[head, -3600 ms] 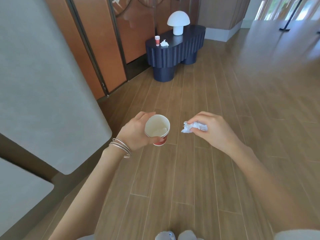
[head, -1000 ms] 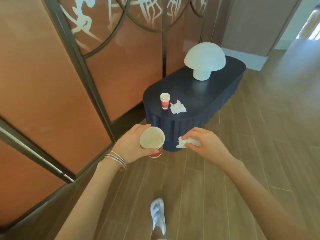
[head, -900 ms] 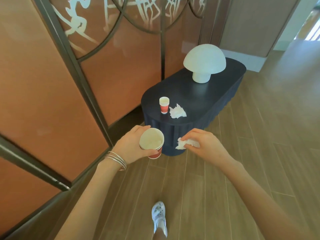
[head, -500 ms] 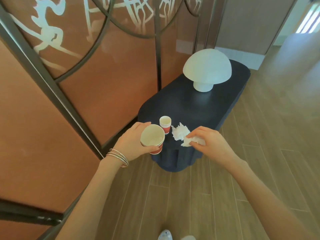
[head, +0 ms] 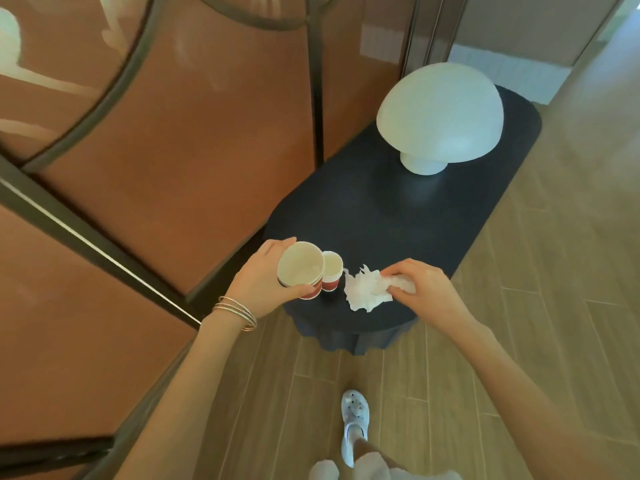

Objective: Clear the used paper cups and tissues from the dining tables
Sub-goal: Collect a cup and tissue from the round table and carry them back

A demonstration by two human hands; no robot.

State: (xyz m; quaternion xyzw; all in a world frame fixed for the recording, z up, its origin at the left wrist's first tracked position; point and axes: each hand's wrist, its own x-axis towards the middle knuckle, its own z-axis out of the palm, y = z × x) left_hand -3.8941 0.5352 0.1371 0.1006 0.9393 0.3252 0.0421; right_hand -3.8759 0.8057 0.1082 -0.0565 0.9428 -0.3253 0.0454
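My left hand (head: 263,275) grips a red paper cup (head: 300,270) with a cream inside, held just above the near end of the dark oval table (head: 398,220). A second, smaller-looking red paper cup (head: 331,270) stands on the table right beside it. My right hand (head: 426,285) holds a crumpled white tissue (head: 401,282), and its fingertips are at another crumpled white tissue (head: 363,292) lying on the table to the right of the standing cup.
A white mushroom-shaped lamp (head: 440,112) stands at the far half of the table. An orange panelled screen with dark metal frames (head: 173,150) runs along the left, close to the table. Wooden plank floor (head: 571,271) lies to the right. My white shoe (head: 355,415) is below.
I have walked up to the table. Both hands moved forward over its near end; the held cup is now beside the standing cup and my right hand has reached the lying tissue.
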